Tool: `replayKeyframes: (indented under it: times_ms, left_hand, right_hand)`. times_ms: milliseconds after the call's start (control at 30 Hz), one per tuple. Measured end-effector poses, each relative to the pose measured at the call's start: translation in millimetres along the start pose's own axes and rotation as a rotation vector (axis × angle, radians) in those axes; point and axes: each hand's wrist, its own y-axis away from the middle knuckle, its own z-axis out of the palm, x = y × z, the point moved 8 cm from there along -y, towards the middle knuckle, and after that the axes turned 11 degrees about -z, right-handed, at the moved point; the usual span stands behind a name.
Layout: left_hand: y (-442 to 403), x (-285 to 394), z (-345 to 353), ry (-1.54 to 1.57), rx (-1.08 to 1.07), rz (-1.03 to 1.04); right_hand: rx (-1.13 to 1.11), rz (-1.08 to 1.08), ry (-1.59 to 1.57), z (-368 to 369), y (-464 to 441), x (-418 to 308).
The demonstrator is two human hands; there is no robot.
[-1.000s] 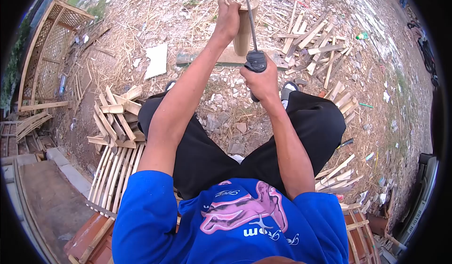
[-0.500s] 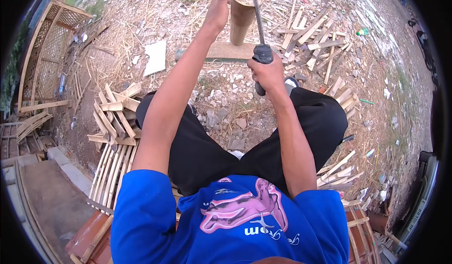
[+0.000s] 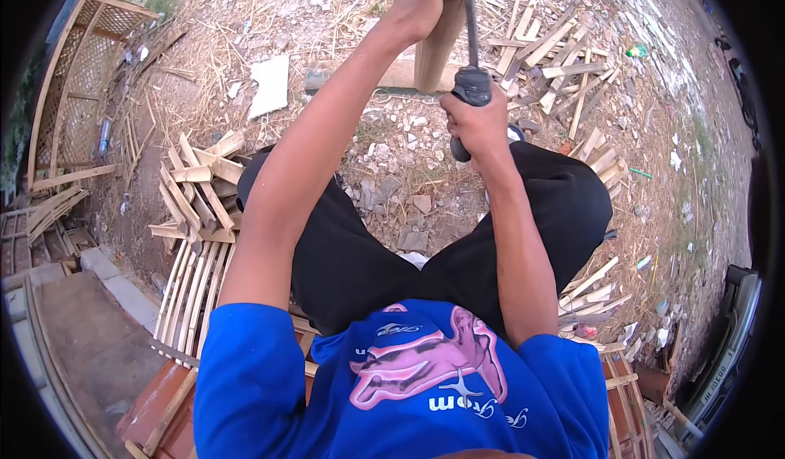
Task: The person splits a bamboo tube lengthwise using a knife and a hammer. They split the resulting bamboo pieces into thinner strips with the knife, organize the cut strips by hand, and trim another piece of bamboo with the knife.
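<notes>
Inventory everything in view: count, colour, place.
Bamboo piece: 1, tan, top centre
Bladed tool: 1, dark, top centre
Log: 1, brown, upper centre
Flat sheet: 1, white, left of log
Wood strips: many, tan, both sides
Lattice frame: 1, tan, upper left
Bottle-like item: 1, green, upper right
Rubble: uncounted, grey, ground
Shirt: 1, blue, bottom centre
Trousers: 1, black, centre
Left hand: 1, bare, at bamboo piece
Right hand: 1, bare, gripping bladed tool

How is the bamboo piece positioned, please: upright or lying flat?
Upright but leaning: the bamboo piece has its lower end at the wooden block, its upper part beside the left hand.
</notes>
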Motion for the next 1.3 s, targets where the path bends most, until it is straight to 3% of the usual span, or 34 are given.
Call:
replayKeyframes:
  times_ms: [67,233,700,933,1067,1100,1300]
  left_hand:
    - [-3.2,-27.3,-1.4,0.000,-0.018,-0.077]
    - [-0.2,-23.2,-11.0,0.065,-0.021,-0.139]
    - [-10.4,-11.9,0.9,0.090,-0.028,-0.057]
    - [6.8,99.6,-24.7,0.076,-0.083,0.241]
    - [-4.7,43.0,-29.7,-0.013,-0.040,0.115]
    - [-10.1,20.1,-27.1,-0.028,-0.041,0.074]
    - [-17.7,-12.8,-38.7,-0.020,-0.033,-0.003]
  right_hand:
    - [0.008,-0.035,-0.012,5.0,-11.6,18.7]
    - [0.010,-0.048,0.005,13.3,-15.4,13.1]
    - [0.007,-0.184,-0.050,20.8,-18.8,5.6]
    - [0.072,-0.254,-0.076,-1.5,-7.1,-77.0]
    - [0.080,0.078,-0.063,-4.2,-23.4,25.8]
    - [0.095,-0.022,-0.039,-4.2,-32.0,32.2]
    - [0.051,-0.095,0.015,15.0,-32.3,21.1]
